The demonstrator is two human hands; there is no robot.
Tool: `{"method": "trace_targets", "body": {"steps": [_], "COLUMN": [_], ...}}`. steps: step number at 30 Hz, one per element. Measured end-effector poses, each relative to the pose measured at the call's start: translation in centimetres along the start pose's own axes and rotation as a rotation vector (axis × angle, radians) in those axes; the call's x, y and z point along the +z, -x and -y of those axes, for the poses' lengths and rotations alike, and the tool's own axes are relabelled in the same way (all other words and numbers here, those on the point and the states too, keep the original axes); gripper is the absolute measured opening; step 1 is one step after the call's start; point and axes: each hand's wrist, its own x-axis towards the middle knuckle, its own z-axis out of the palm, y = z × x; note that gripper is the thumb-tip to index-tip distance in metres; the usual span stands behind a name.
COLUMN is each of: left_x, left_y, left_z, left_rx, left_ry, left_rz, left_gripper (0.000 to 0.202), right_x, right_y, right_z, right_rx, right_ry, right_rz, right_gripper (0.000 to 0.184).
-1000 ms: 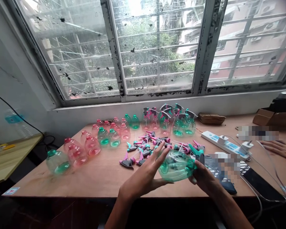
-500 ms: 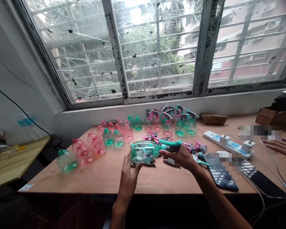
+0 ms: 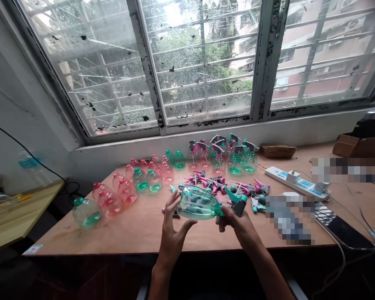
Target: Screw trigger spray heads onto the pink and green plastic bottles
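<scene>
My left hand (image 3: 171, 233) cups the green bottle (image 3: 197, 203) with fingers spread; my right hand (image 3: 237, 223) grips its trigger sprayer (image 3: 236, 201).

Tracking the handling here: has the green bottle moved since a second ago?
Yes. The green bottle has moved left, farther from the white power strip.

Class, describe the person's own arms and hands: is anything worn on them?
The left hand and right hand are bare: no gloves, rings or watch show. The left forearm and right forearm are bare too, with no sleeve in view.
</scene>
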Motion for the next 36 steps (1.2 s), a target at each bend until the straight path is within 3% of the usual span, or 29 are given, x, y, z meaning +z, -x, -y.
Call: {"method": "trace_targets", "body": {"steps": [3,6,8,11,16,21,24,27,30,36], "left_x": [-0.5,-0.9,-0.9,-0.8,-0.7,-0.3,0.0,0.2,0.5,1.4], "left_y": [-0.3,-0.1,0.0,-0.2,-0.7,-0.6,-0.5,-0.6,-0.8,-0.4], "left_z": [0.1,0.2,0.1,-0.1,-0.4,-0.1,0.2,0.3,0.4,1.1], "left_rx": [0.137,0.059,-0.009,-0.023,0.012,-0.236,-0.337,-0.405,-0.4,-0.29], "left_ry": [-0.087,-0.125,-0.059,0.049,-0.005,0.147,0.218,0.293,0.367,0.376], "left_rz": [0.007,0.038,0.019,-0.039,0.004,-0.042,-0.114,-0.137,-0.14,-0.193], "left_gripper": [0.042,0.064,0.065,0.044,0.045,0.062,0.057,0.053,0.055,0.064], "right_x": [0.3,0.6,0.7,0.7,0.0,-0.6,-0.5,-0.3,0.1,1.1], "right_y": [-0.3,-0.3,-0.2,-0.2,-0.6,-0.6,-0.1,0.3,0.4,-0.1], "right_z": [-0.8,-0.7,-0.3,0.2,-0.3,0.4,1.5,2.0,1.7,-0.6], "right_rx": [0.05,0.012,-0.009,0.01,0.122,0.032,-0.043,-0.127,-0.096,0.029], "right_ry": [-0.151,-0.081,-0.004,0.032,-0.041,0.049,0.17,0.316,0.277,0.034], "right_rz": [0.012,0.021,0.021,0.043,0.108,0.097,0.189,0.29,0.27,0.154], "right_gripper": [0.043,0.032,0.027,0.03,0.052,0.027,0.031,0.019,0.016,0.033]}}
